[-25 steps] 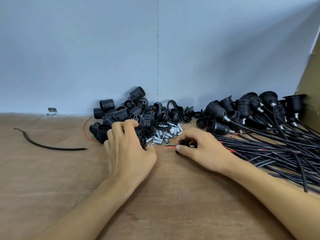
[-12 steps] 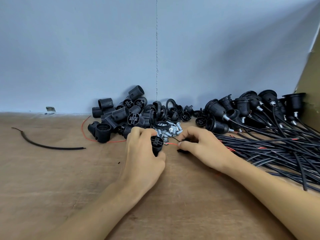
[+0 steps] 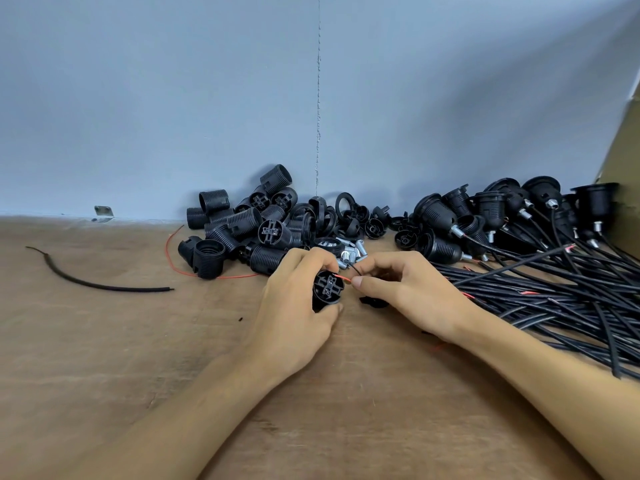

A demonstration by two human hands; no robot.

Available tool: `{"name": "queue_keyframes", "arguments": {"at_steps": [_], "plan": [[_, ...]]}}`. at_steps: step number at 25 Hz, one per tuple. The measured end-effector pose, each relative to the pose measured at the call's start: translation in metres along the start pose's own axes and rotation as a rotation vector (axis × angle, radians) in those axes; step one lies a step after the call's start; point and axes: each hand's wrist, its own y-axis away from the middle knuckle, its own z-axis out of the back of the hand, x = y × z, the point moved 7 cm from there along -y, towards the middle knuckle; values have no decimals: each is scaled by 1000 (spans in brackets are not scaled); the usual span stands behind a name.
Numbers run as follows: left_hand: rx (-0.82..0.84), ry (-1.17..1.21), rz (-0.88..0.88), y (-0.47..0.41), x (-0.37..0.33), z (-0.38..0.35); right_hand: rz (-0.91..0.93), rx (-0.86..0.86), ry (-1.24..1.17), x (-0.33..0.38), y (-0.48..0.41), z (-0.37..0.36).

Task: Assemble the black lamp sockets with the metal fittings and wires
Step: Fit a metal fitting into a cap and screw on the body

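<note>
My left hand [image 3: 294, 306] grips a black lamp socket [image 3: 327, 289] with its terminal end facing me. My right hand [image 3: 405, 289] pinches the thin red and black wire ends [image 3: 348, 276] and holds them at the socket's terminals. A small black cap [image 3: 374, 301] lies under my right hand. Behind my hands sits a heap of loose black sockets [image 3: 242, 230] and a little pile of silver metal fittings [image 3: 349, 252].
Finished sockets with wires [image 3: 502, 216] are stacked at the back right, their black cables [image 3: 554, 296] spread over the wooden table [image 3: 138, 358]. A loose black cable piece [image 3: 104, 282] lies at the left, a red wire [image 3: 180, 268] by the heap. A blue wall stands behind.
My left hand took a socket out of the heap and carried it toward me. My right hand lifted the wire ends from the table up to the socket.
</note>
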Motion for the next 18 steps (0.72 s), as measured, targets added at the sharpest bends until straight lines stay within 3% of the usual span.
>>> {"name": "queue_keyframes", "arguments": {"at_steps": [18], "plan": [[22, -29, 18, -1, 6, -2, -17, -77, 36, 6, 4, -1]]}}
